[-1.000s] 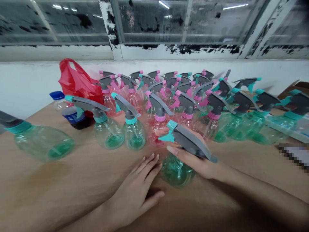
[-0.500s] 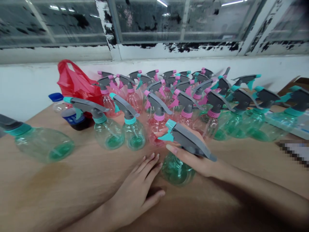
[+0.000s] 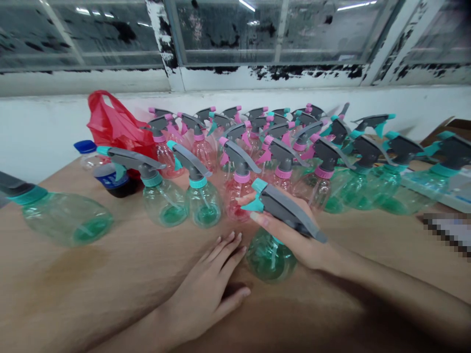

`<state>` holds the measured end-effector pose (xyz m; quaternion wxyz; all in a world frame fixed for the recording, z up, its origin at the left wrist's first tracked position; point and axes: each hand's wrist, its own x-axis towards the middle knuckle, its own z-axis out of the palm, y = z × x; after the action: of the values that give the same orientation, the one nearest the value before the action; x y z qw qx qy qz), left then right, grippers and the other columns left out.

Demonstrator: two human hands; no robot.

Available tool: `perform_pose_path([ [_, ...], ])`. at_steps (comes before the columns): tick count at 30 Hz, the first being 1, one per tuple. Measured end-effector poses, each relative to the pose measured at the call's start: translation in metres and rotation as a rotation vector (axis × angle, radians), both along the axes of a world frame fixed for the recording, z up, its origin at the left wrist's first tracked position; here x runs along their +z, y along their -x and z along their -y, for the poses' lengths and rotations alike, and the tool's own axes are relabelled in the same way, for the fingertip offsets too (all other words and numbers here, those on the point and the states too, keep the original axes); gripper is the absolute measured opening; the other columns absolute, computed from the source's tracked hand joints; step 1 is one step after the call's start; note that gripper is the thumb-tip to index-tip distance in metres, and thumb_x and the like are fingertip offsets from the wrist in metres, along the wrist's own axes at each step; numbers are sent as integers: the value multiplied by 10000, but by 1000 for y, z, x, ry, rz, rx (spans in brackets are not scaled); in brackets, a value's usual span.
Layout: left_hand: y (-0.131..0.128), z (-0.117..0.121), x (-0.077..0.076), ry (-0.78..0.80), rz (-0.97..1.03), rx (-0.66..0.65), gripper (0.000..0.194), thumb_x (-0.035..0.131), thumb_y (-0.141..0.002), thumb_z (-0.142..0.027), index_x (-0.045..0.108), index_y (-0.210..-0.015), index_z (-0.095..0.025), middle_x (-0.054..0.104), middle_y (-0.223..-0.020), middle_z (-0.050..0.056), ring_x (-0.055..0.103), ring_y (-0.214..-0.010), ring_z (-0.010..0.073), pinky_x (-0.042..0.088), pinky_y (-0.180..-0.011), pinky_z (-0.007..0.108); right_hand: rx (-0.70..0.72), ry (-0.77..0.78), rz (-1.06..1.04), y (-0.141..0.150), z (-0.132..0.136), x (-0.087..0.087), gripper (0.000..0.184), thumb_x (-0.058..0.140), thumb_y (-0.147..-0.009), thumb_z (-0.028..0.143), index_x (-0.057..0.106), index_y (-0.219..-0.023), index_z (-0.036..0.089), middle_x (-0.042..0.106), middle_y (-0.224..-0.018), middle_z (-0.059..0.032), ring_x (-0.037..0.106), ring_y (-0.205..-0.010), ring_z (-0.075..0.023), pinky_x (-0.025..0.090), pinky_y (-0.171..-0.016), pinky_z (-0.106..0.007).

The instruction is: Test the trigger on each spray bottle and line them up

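Left hand (image 3: pixel 204 287) palm down, thumb spread; right hand (image 3: pixel 312 249) raised, fingers (image 3: pixel 272 227) curled.

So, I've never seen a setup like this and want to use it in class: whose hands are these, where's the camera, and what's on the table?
There's no machine: these are one person's bare hands, seen by a camera worn on their head, looking forward and down. The right hand holds a green spray bottle near its neck. The left hand lies palm-down on the table, close by. Beyond are many other spray bottles, pink or green, a red bag and a blue-labelled bottle of dark liquid.
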<state>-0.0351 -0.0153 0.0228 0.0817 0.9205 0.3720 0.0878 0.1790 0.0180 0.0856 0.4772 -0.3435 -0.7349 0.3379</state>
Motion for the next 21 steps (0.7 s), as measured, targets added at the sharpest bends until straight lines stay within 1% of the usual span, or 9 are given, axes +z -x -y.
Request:
perform_pose_path([
  [3,0,0,-1,-6,-2,-3,551,544,-946,-442,454,-1407,-154,404,-1497,124,366,-1374,318,339,-1100,512,-15,34,7,1,1,-2,161,587,-878,262,609,-1031,217,600,-774,12,582,-728,-141,482,-700,-277],
  [7,0,-1,-1,-12,-15,-6,563,546,-945,-435,450,-1401,-119,399,-1496,145,375,-1368,321,348,-1095,517,-15,7,-7,1,0,-6,174,594,-873,282,605,-1033,213,557,-746,26,543,-678,-130,462,-660,-274],
  [10,0,0,0,-5,0,-4,556,543,-947,-436,438,-1411,-148,398,-1500,132,376,-1369,316,351,-1091,523,-22,-6,-3,1,-1,-8,136,596,-876,295,598,-990,222,530,-723,31,525,-663,-129,453,-635,-269],
  [13,0,0,0,1,22,-2,558,554,-941,-430,430,-1421,-176,406,-1498,115,366,-1374,315,347,-1095,520,-24,1,2,1,-1,-7,134,590,-877,293,597,-994,228,536,-724,24,536,-685,-141,466,-665,-278],
  [17,0,-1,-1,6,21,-7,569,552,-942,-427,413,-1436,-181,395,-1504,116,362,-1375,319,343,-1098,520,-31,5,5,1,0,-6,135,587,-878,301,604,-990,227,541,-729,20,520,-654,-138,479,-673,-283],
  [21,1,-1,-3,-8,13,-11,568,548,-946,-434,418,-1430,-166,398,-1500,125,365,-1374,318,346,-1096,519,-29,3,7,-1,0,-6,124,590,-872,281,614,-981,225,549,-743,14,539,-669,-146,496,-740,-300],
])
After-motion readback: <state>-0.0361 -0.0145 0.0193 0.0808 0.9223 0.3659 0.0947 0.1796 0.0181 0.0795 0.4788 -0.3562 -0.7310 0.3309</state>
